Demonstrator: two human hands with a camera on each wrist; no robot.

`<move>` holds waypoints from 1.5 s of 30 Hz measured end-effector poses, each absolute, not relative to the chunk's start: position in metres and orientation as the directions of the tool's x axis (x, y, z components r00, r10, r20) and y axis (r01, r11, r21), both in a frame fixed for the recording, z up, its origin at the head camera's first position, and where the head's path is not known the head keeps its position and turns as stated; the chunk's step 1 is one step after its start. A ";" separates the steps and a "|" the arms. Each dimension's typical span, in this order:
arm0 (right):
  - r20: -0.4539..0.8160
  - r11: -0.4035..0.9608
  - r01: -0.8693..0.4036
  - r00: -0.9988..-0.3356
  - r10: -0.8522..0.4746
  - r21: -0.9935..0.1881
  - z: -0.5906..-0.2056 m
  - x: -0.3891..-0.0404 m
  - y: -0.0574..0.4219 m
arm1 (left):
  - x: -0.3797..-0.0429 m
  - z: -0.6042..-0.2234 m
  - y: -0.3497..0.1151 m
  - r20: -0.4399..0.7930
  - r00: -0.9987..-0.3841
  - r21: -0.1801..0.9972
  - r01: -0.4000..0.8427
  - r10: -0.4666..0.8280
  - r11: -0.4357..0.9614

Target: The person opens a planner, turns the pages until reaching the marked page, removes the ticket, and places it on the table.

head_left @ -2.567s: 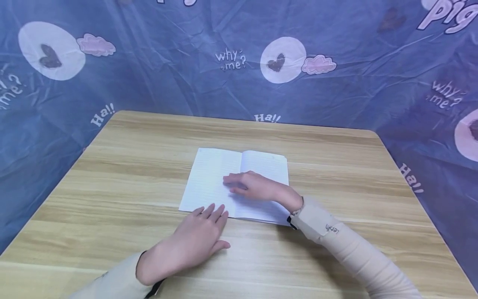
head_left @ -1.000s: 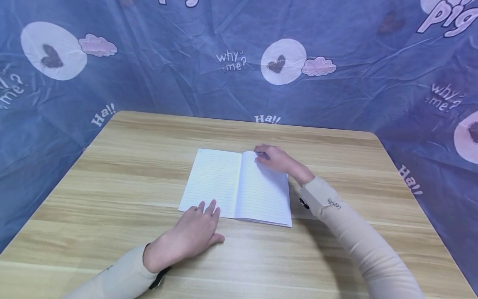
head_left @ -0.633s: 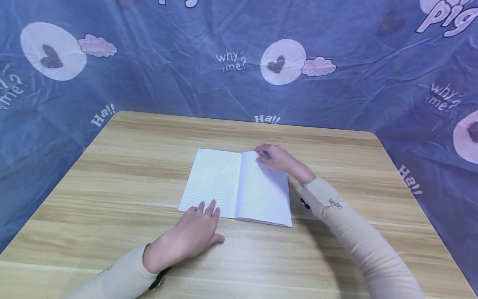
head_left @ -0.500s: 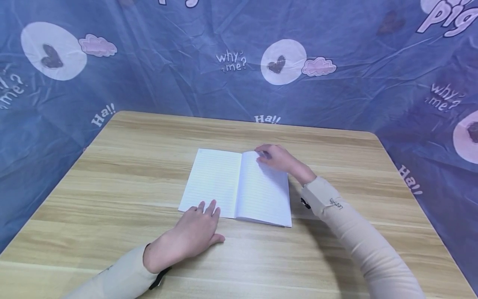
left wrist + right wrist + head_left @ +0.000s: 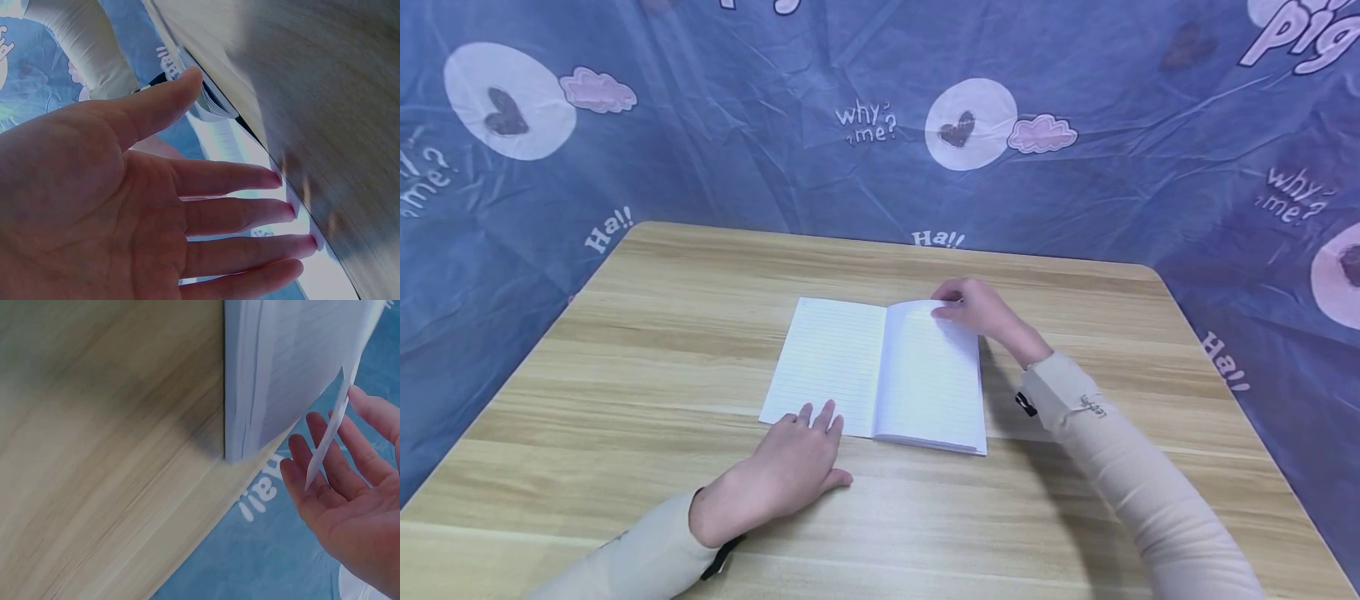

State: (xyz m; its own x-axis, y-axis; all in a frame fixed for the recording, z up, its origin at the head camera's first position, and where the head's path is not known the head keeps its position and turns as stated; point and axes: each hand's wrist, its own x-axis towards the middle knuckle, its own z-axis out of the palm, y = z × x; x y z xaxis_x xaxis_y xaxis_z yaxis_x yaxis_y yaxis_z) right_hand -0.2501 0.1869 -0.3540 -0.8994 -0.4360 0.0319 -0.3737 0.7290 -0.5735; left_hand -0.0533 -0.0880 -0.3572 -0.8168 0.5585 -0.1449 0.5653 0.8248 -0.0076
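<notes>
An open notebook (image 5: 842,358) with lined white pages lies flat near the middle of the table. At the far edge of its right side, my right hand (image 5: 981,312) pinches a page between thumb and fingers. In the right wrist view that page (image 5: 331,434) stands lifted off the stack (image 5: 275,375), seen nearly edge-on between the thumb and fingers of the hand (image 5: 350,494). My left hand (image 5: 793,462) has its fingers spread, with the fingertips resting on the near edge of the left page. The left palm (image 5: 125,206) holds nothing.
The wood-grain table (image 5: 662,358) spreads out on all sides of the notebook. A blue printed cloth (image 5: 737,125) hangs behind it and along both sides. Both forearms wear pale sleeves, the right sleeve (image 5: 1135,483) reaching over the table's right half.
First over the notebook's middle, the right hand has gone to its far right edge, then slightly further right, lifting a page. The left hand drew back a little earlier and then stayed still.
</notes>
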 end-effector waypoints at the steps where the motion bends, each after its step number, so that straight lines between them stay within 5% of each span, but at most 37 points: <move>1: 0.036 0.729 -0.374 -0.901 -0.433 -0.574 -0.354 -0.250 0.189 | -0.053 -0.357 -0.088 -0.146 -0.817 -0.008 0.565 0.558 0.825; 12: -0.003 0.719 -0.267 -0.937 -0.350 -0.642 -0.355 -0.244 0.213 | -0.054 -0.356 -0.087 -0.168 -0.820 -0.009 0.557 0.548 0.831; 20: -0.183 0.672 -0.064 -0.939 -0.291 -0.738 -0.370 -0.221 0.219 | -0.054 -0.355 -0.086 -0.187 -0.816 0.003 0.557 0.548 0.830; 31: -0.208 0.582 -0.060 -0.900 -0.384 -0.811 -0.371 -0.186 0.227 | -0.053 -0.355 -0.087 -0.178 -0.815 -0.013 0.562 0.551 0.827; 45: -0.095 0.432 -0.123 -0.889 -0.449 -0.894 -0.344 -0.176 0.208 | -0.053 -0.353 -0.091 -0.203 -0.816 0.049 0.544 0.542 0.837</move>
